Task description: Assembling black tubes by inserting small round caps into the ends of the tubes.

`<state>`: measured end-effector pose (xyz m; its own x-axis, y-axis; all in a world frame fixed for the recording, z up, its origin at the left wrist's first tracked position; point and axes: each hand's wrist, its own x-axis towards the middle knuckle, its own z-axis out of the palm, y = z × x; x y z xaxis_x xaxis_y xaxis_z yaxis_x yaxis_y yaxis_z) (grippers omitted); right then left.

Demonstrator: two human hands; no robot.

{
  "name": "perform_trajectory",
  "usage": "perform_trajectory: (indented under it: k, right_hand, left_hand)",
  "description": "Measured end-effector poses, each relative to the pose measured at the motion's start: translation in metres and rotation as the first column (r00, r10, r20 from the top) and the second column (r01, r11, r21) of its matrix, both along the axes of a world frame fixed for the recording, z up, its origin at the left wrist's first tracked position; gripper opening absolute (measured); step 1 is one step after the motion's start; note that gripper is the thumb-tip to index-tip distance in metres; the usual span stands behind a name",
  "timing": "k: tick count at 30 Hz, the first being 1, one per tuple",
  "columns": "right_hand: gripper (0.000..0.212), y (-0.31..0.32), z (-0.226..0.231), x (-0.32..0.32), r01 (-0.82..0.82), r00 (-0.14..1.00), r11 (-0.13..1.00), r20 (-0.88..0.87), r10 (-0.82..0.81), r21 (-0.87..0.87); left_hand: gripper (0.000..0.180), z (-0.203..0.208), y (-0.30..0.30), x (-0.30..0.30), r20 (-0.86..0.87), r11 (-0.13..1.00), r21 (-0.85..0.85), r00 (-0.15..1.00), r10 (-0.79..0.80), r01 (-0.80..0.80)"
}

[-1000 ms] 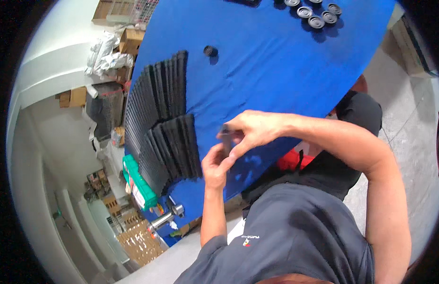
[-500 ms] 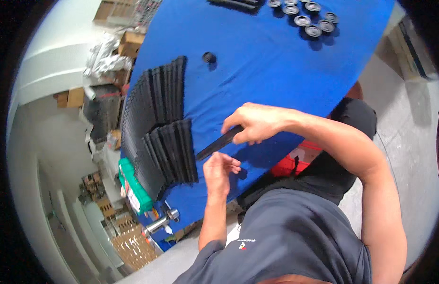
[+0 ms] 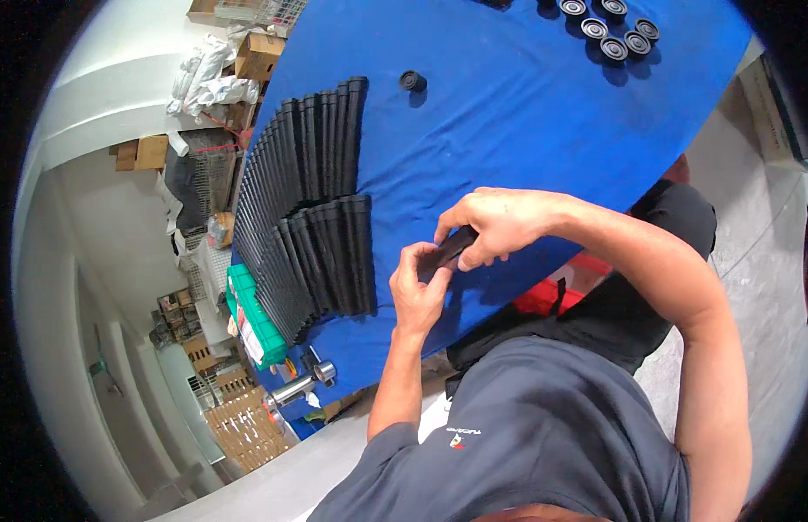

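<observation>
A slim black tube (image 3: 459, 243) slants between my two hands above the blue cloth. My right hand (image 3: 499, 224) is closed round its upper end, fingers curled over it. My left hand (image 3: 418, 291) grips the lower end, with the thumb and fingers pressed on it and hiding that tip. To the left of my hands, many similar black tubes lie side by side in two rows, a far row (image 3: 334, 143) and a near row (image 3: 332, 261). One small round black cap (image 3: 412, 81) sits alone on the cloth beyond them.
The blue-covered table (image 3: 508, 130) carries several round black discs (image 3: 613, 49) at its far right. A green box (image 3: 254, 315) and a shiny metal cylinder (image 3: 296, 389) stand at the left edge. Below the right forearm is something red (image 3: 540, 297). Cardboard boxes (image 3: 258, 54) are stacked behind.
My left hand has gone from loosely apart to closed on the tube's lower end. My right hand still holds the tube. The whole view has shifted slightly.
</observation>
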<state>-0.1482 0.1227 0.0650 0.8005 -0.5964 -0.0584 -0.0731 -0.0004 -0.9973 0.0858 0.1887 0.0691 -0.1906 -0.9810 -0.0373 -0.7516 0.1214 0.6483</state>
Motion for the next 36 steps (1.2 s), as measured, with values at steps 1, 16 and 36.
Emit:
perform_trajectory:
  k: [1,16,36]
  right_hand:
    - [0.043,0.000,0.002,-0.001,-0.035,0.999,0.999,0.037,0.034,0.029]
    - [0.042,0.001,-0.011,0.020,-0.137,0.972,0.990,0.196,0.128,0.034]
    - [0.039,0.009,-0.022,0.020,-0.131,0.985,0.984,0.133,0.115,0.124]
  left_hand:
    - [0.035,0.001,0.002,0.002,-0.060,0.999,0.035,0.998,0.028,-0.026]
    - [0.034,0.015,0.006,0.031,-0.224,0.978,0.139,0.967,-0.124,0.157]
    - [0.049,0.006,0.012,0.030,-0.337,0.892,0.434,0.941,0.030,0.127]
